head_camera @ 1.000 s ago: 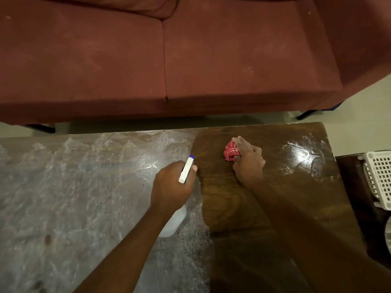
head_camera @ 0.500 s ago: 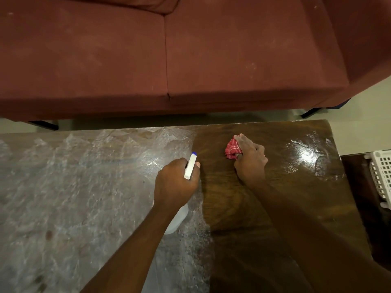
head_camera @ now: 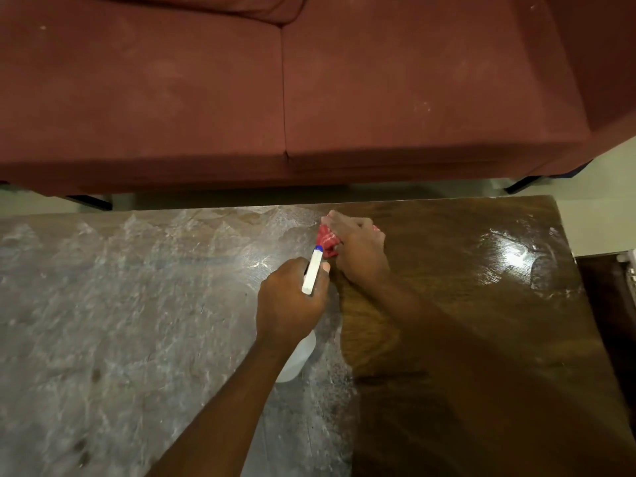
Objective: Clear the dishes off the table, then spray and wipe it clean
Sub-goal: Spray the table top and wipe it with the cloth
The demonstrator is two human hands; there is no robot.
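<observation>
Right grip (head_camera: 358,247) is pressed down on the red cloth (head_camera: 326,239), fingers bunched over it; left grip (head_camera: 290,304) is wrapped around the white spray bottle (head_camera: 312,270), nozzle pointing away from the person toward the cloth. Over the last second the cloth has slid left and toward the far edge of the bench (head_camera: 481,339), reaching the line where dark wiped wood meets the hazy, filmy surface. I judge that the right part is done and the wipe is now biting into the uncleaned side. No dishes show on the bench, so that step looks finished.

Just beyond the right grip lies the far edge, with a strip of floor and then the sofa (head_camera: 309,98); little room remains that way. Left of both grips the hazy surface runs wide and open. Nearly touching the cloth, the bottle could crowd a leftward stroke. Far right of the grips, a wet glare marks the bench near its end.
</observation>
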